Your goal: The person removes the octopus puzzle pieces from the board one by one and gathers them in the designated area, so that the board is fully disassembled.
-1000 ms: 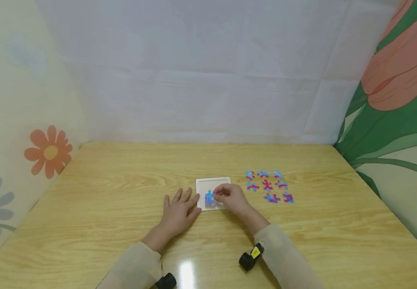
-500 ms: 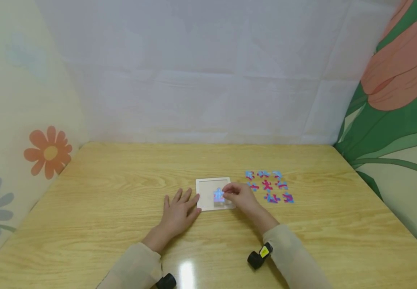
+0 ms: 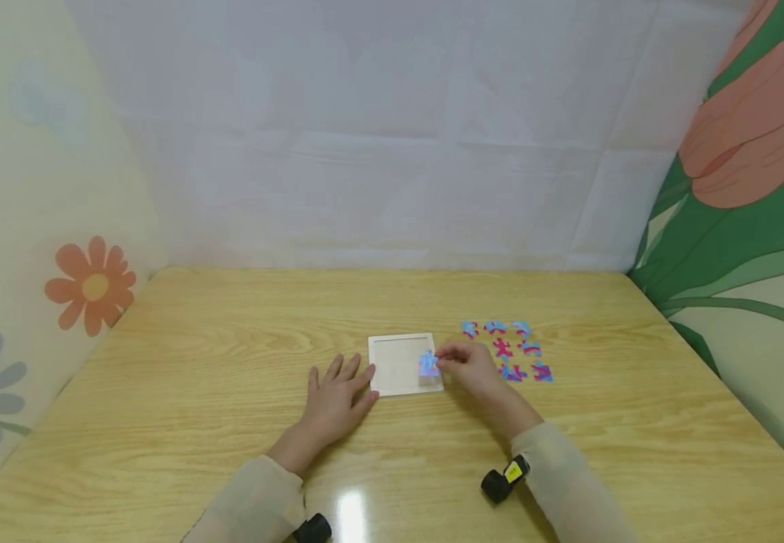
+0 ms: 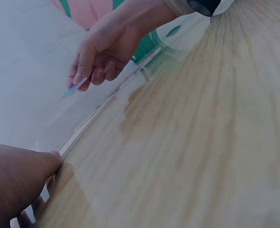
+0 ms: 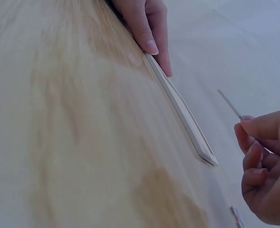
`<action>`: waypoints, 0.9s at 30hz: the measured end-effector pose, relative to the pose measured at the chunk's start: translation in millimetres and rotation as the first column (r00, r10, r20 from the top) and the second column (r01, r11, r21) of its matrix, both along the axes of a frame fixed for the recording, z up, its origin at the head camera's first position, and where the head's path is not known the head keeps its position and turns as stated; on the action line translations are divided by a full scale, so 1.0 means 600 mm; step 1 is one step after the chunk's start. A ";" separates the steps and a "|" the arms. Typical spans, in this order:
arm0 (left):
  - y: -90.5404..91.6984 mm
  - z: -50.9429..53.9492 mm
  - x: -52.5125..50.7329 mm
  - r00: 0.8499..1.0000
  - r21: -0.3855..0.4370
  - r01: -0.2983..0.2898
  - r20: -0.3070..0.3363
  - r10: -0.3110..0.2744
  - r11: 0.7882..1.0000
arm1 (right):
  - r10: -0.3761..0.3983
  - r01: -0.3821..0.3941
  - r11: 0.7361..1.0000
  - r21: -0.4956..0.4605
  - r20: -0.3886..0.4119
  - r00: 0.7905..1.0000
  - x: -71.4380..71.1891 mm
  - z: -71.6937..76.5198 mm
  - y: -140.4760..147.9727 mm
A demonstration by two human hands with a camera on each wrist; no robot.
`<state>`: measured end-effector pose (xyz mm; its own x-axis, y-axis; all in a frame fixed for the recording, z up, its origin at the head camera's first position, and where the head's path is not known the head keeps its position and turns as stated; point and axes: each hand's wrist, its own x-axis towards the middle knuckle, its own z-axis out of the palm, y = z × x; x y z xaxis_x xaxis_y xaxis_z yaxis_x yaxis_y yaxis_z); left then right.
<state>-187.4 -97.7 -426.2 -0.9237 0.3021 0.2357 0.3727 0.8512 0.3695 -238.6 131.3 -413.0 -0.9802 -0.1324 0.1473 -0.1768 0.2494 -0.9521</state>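
In the head view a square white frame tray point(image 3: 405, 391) lies on the table. My left hand point(image 3: 335, 396) rests flat with fingers spread, its fingertips and thumb touching the tray's left edge. My right hand point(image 3: 476, 369) pinches a blue and purple jigsaw piece point(image 3: 428, 365) between thumb and fingertips, above the tray's right side. The right wrist view shows this thin piece point(image 5: 230, 104) edge-on, raised clear of the tray point(image 5: 182, 114). In the left wrist view the right hand point(image 4: 107, 47) holds the piece tilted, its other fingers curled.
Several loose blue and pink jigsaw pieces point(image 3: 502, 348) lie in rows to the right of the tray, some partly hidden by the right hand. The wooden table point(image 3: 229, 317) ends at a white cloth backdrop point(image 3: 378, 151). Light glares near the front.
My right hand has carried the jigsaw piece rightward, from the tray's lower middle to its right side. My left hand and the tray have stayed put.
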 end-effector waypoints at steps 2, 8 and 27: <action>0.000 0.000 0.000 1.000 0.001 -0.002 -0.006 0.002 1.000 | -0.017 0.017 1.000 0.008 -0.005 1.000 0.000 0.001 0.006; 0.000 -0.001 0.000 1.000 0.001 0.000 -0.008 0.000 1.000 | -0.006 0.005 0.999 0.032 0.011 1.000 0.002 0.007 0.030; 0.002 0.004 0.003 1.000 -0.007 0.002 0.012 -0.002 1.000 | 0.044 -0.043 0.996 0.073 -0.008 0.999 -0.001 0.009 0.101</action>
